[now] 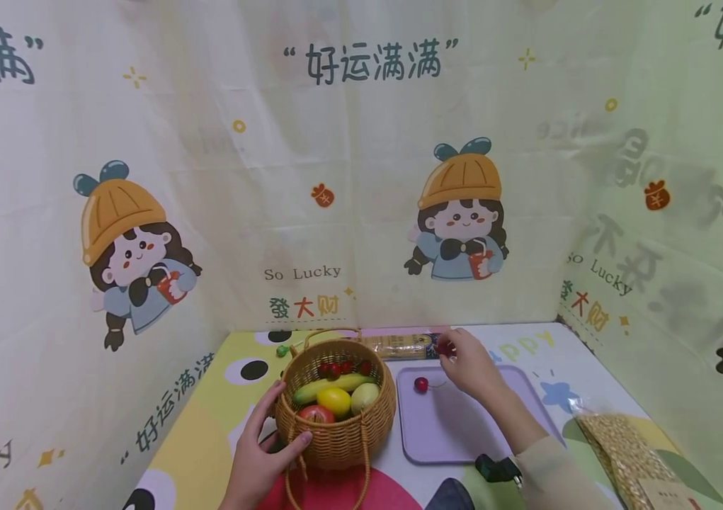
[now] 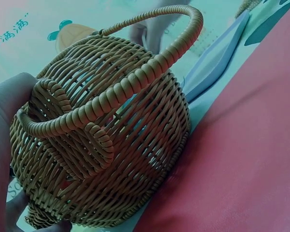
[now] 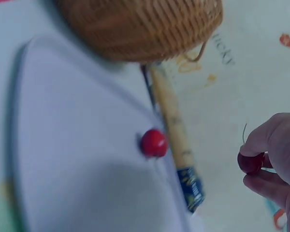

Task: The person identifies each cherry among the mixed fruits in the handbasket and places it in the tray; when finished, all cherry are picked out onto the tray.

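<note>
A round wicker basket (image 1: 336,443) holds a red apple (image 1: 316,414), a yellow lemon (image 1: 333,401), a pale green round fruit (image 1: 365,397), a long green-yellow fruit (image 1: 332,387) and several cherries (image 1: 335,370). My left hand (image 1: 265,446) grips the basket's left side, thumb in front and fingers spread toward the rim; the left wrist view shows its thumb (image 2: 17,94) against the wicker. Raised over the far part of a lilac tray (image 1: 428,450), my right hand (image 1: 471,363) pinches a dark red cherry (image 3: 250,163) with its stem upward. Another cherry (image 3: 154,142) lies on the tray.
Behind the tray lies a long clear packet (image 1: 399,346) with a blue end. A bag of pale grains (image 1: 629,453) is at the right. Something small and green (image 1: 282,350) sits behind the basket. Printed cloth walls (image 1: 386,234) enclose the table.
</note>
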### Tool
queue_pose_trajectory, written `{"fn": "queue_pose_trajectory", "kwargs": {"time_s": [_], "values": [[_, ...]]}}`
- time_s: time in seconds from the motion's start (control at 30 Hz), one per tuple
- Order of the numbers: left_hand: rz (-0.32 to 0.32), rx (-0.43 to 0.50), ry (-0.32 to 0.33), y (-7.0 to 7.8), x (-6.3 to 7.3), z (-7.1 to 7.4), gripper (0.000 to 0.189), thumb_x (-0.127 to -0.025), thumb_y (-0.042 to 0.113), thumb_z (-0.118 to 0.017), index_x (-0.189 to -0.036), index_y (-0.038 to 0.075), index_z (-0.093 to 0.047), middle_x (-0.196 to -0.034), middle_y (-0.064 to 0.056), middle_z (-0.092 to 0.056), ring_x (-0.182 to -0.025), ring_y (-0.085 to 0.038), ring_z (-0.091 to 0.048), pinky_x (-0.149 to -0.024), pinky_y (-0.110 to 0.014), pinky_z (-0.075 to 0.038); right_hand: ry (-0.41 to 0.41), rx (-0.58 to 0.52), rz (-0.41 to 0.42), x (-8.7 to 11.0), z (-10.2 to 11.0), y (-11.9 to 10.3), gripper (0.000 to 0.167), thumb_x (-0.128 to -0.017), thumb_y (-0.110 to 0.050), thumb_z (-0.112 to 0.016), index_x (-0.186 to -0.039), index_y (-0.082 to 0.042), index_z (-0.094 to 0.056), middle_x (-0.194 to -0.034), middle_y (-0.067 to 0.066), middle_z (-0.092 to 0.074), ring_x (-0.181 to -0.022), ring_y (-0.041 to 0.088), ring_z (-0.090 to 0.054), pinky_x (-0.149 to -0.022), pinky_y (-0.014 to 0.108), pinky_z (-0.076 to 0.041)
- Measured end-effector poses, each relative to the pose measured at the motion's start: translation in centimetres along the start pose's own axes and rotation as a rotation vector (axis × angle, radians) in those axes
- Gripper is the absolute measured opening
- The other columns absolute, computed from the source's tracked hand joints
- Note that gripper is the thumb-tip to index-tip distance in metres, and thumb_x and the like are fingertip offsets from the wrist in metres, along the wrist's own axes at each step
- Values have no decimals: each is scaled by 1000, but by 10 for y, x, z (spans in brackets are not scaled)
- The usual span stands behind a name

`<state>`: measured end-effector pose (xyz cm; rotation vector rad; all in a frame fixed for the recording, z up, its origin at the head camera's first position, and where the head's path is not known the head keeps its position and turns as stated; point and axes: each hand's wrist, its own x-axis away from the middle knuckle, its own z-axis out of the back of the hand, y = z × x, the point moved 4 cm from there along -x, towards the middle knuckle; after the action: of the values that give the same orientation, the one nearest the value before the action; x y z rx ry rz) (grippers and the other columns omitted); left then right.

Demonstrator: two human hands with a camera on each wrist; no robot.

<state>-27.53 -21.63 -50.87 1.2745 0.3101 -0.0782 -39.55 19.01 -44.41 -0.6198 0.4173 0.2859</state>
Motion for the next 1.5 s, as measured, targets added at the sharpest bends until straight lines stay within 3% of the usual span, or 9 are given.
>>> {"fn": "queue_pose_trajectory", "kwargs": {"time_s": [0.2,0.5,0.93,1.27,1.5], "values": [[2,9,-5,1,0,0,90,-90,28,-96,-164,43,-48,-178,6,-41,-144,-23,-46,-112,-62,-61,-48,-17,-11,13,-7,30,19,-87,7,-78,-105,1,-75,-99,12,-74,-92,23,-72,-86,43,-67],[6,10,-4,1,0,0,90,-90,28,-96,-165,41,-47,-178,5,-40,-140,-24,-48,-111,-57,-62,-100,-10,-75,23,-22,61,21,-85,7,-81,-105,1,-76,-97,10,-75,-91,23,-72,-88,46,-66],[10,26,-17,0,-2,-1,89,-91,29,-95,-165,41,-46,-179,2,-39,-150,-35,-47,-112,-68,-58,-132,-22,-151,35,-30,71,22,-85,5,-83,-106,-1,-76,-98,8,-74,-91,21,-71,-90,46,-67],[13,27,-14,0,-1,0,90,-91,29,-95,-165,40,-47,-178,1,-40,-151,-36,-46,-113,-68,-58,-104,-27,-123,39,-31,73,28,-85,5,-82,-112,2,-75,-101,11,-74,-95,24,-72,-94,52,-66],[14,22,-11,1,-1,1,89,-91,30,-95,-165,41,-47,-178,2,-40,-147,-34,-47,-112,-67,-59,-69,17,-106,38,-24,60,32,-89,-4,-83,-119,-2,-74,-116,18,-75,-107,34,-72,-99,56,-63]]}}
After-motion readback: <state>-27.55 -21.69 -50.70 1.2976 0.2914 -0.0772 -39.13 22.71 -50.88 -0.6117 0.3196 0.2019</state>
